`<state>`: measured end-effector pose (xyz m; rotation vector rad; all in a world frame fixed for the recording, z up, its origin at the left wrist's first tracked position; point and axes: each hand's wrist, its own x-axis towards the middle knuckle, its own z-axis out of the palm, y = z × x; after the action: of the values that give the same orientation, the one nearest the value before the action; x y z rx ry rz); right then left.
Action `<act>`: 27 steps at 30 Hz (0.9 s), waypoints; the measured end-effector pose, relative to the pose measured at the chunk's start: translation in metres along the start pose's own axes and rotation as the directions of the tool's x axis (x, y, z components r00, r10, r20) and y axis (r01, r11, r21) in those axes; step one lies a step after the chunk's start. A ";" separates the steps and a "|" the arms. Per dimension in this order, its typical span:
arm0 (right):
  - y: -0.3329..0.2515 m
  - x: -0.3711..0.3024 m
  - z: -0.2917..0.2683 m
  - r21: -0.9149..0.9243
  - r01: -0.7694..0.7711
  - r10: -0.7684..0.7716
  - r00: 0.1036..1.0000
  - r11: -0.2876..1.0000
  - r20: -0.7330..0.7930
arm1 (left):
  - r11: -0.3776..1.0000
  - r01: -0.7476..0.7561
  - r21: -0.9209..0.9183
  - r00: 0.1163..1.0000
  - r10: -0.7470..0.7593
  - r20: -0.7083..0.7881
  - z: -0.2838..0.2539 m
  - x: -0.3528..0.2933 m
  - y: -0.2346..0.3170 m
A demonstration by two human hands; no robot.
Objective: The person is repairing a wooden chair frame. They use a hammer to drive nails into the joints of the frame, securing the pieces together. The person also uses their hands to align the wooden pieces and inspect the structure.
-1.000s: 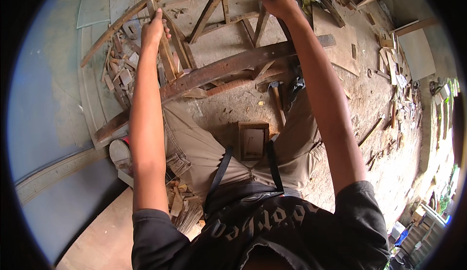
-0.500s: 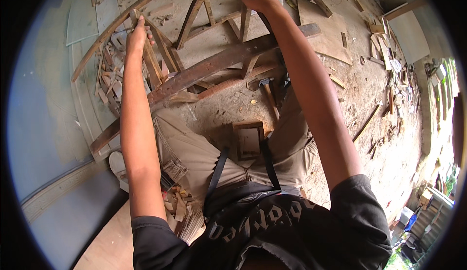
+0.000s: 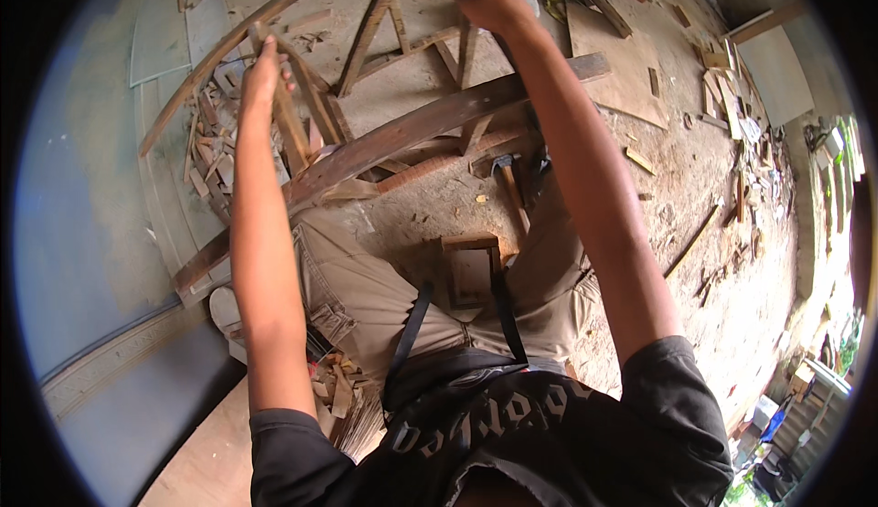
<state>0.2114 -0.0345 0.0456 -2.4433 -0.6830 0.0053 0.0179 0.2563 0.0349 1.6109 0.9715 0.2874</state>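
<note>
A wooden frame of curved rails and slanting struts stands in front of my legs, its thick dark brown beam crossing above my knees. My left hand is closed round an upright strut on the frame's left side. Farther off and to the right, my right hand grips a dark rail at the frame's far edge; part of that rail is hidden by my hand and forearm. A long thin curved rail sweeps along the far left.
On the floor beyond my right knee lies a hammer. A small open wooden box sits between my thighs. Wood offcuts are heaped at the left, by a blue-grey panel. More scraps and a thin board lie at the right.
The whole view has shifted slightly, so everything appears a little farther right. Both hands keep the same hold on the frame.
</note>
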 end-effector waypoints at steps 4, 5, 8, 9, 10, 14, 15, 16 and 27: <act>0.031 0.025 0.003 -0.066 0.019 -0.020 1.000 0.998 -0.020 | 0.994 -0.045 0.100 0.999 0.045 0.003 0.017 0.016 0.007; 0.021 0.016 0.002 -0.039 0.024 -0.025 0.999 0.999 -0.027 | 0.996 -0.032 0.078 0.999 0.033 -0.010 0.015 0.010 0.005; 0.003 -0.010 0.001 0.000 0.013 -0.013 0.998 1.000 -0.058 | 0.999 -0.002 0.034 1.000 0.002 -0.023 -0.002 -0.007 -0.005; 0.000 -0.013 0.004 -0.010 0.002 -0.002 0.998 1.000 -0.066 | 1.000 0.010 0.003 1.000 -0.010 -0.019 -0.005 -0.008 -0.010; -0.001 -0.014 0.007 -0.023 -0.014 0.012 0.997 1.000 -0.074 | 0.999 0.024 -0.028 1.000 -0.024 -0.010 -0.008 -0.009 -0.015; 0.019 0.009 0.003 0.052 0.014 -0.011 0.998 0.999 -0.067 | 1.000 -0.008 -0.010 1.000 0.007 -0.013 0.013 0.006 0.006; 0.018 0.017 -0.005 0.095 -0.008 0.008 1.000 0.995 -0.006 | 0.999 -0.011 0.044 0.998 0.014 -0.064 0.016 0.006 0.017; 0.012 0.019 -0.009 0.067 -0.020 0.021 1.000 0.998 -0.007 | 0.998 -0.010 0.057 0.998 0.014 -0.059 0.014 0.010 0.018; 0.006 -0.010 -0.008 -0.150 -0.027 0.015 0.996 0.988 -0.085 | 1.000 -0.023 0.008 0.993 0.024 -0.119 0.019 -0.013 0.013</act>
<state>0.2071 -0.0476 0.0478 -2.5788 -0.6413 -0.1448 0.0280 0.2346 0.0453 1.6269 1.0450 0.4006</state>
